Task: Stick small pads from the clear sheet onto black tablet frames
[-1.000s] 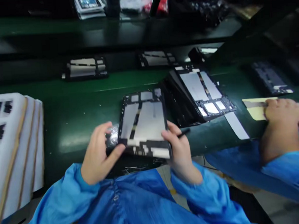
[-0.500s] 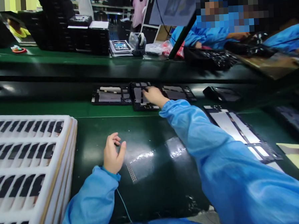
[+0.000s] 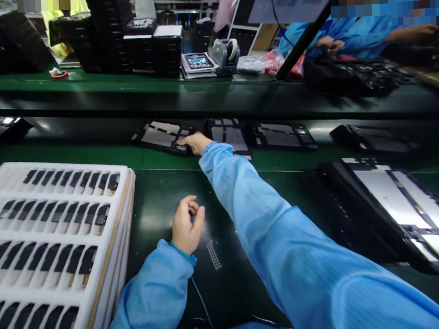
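My right hand (image 3: 195, 142) reaches to the far side of the green bench and grips the right end of a flat black-framed panel (image 3: 161, 135), thumb on its top face. The panel lies slightly turned. Just right of that hand sits a second panel (image 3: 228, 134), partly behind my blue sleeve, and beyond it a third one (image 3: 284, 134). My left hand (image 3: 188, 224) hovers over the near bench, fingers curled but apart, with nothing in it. Beside it on the bench is a small strip of dots (image 3: 213, 255).
White foam trays (image 3: 108, 227) holding rows of black parts are stacked at the left. A pile of panels (image 3: 408, 198) stands at the right. Behind runs a raised shelf (image 3: 127, 93) with black boxes and a tape dispenser (image 3: 226, 56). People in blue sleeves are at the back right.
My right hand has moved left from the middle panel to the left one, which is now turned slightly. The view has shifted, bringing the pile at the right further in. My left hand keeps its pose.
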A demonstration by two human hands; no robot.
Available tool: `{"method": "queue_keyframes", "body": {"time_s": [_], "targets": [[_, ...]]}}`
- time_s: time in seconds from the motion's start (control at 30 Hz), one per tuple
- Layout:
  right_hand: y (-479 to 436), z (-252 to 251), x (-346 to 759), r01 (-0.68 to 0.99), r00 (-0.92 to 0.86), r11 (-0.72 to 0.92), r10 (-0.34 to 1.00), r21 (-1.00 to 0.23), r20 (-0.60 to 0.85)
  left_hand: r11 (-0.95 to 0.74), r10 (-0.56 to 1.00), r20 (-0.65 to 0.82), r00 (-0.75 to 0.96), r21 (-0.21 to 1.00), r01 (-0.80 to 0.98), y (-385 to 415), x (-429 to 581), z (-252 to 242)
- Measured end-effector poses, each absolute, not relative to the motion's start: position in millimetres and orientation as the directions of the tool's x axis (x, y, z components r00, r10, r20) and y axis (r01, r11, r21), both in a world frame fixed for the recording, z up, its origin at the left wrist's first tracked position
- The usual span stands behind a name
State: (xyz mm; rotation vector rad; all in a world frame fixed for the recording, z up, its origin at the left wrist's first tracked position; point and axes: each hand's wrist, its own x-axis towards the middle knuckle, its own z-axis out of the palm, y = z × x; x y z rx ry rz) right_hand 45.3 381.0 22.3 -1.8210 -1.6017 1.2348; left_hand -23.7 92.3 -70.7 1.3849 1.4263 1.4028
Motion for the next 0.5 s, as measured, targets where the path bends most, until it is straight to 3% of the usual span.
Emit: {"method": "queue_keyframes", "body": {"time_s": [0.17,0.3,0.4,0.5], "targets": [[322,41,88,0.263,-0.074,-0.426,0.886,-0.866,-0.459,-0.115,0.862,0.168,-0.479,0.984,0.138,114,-52,-66],[196,46,212,0.092,-0.048,-0.510,0.856,-0.855,-0.516,-0.072,0.759,0.143,-0.636,0.988,0.136,135,-75,-61],[78,47,306,0.027,0.008,-0.567,0.824,-0.823,-0.567,-0.047,0.774,0.177,-0.608,0.974,0.223,142,-76,-62],[-11,41,368,0.002,-0.010,-0.658,0.753,-0.753,-0.658,-0.058,0.860,0.237,-0.453,0.926,0.373,137,-65,-62]]}}
